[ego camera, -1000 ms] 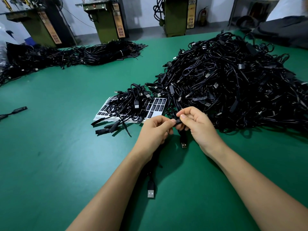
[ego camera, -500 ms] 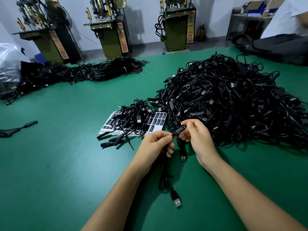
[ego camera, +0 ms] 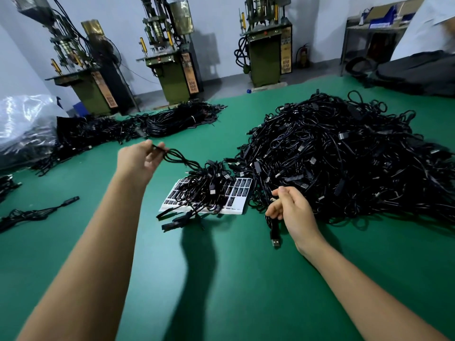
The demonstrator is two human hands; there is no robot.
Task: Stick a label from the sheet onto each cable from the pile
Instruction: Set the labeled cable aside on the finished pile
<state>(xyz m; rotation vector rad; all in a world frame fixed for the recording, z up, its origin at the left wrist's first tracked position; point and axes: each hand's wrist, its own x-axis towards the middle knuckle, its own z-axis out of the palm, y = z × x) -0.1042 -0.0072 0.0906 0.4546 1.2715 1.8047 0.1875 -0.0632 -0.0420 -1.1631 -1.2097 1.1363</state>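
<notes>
Two bare hands are working over a green table (ego camera: 73, 242). The left hand (ego camera: 139, 159) is reaching out well to the left of the sheet, raised off the tabletop, and is pinching one black cable (ego camera: 172, 155) between thumb and fingertips; the cable is trailing in a loose loop from the fingers back toward the small tangle lying on the label sheet (ego camera: 236, 193). The right hand (ego camera: 291, 209) is sitting at the near edge of the big pile (ego camera: 344, 156), its fingers curling round a second cable (ego camera: 274, 228) whose USB plug is hanging down just above the table. One label sheet is lying flat between the two hands, just left of the pile, and is showing rows of small black labels on white backing; a clump of cables is covering its middle, so the labels cannot be counted. The pile is one large heap of black cables, far too many and too tangled to count. A second, longer heap of cables (ego camera: 152, 124) is stretching along the far left of the table, and one loose cable bundle (ego camera: 37, 212) is lying apart at the near left. Three green machines (ego camera: 172, 77) are standing on the floor beyond the table, and one clear plastic bag (ego camera: 22, 119) is resting at the far left edge.
</notes>
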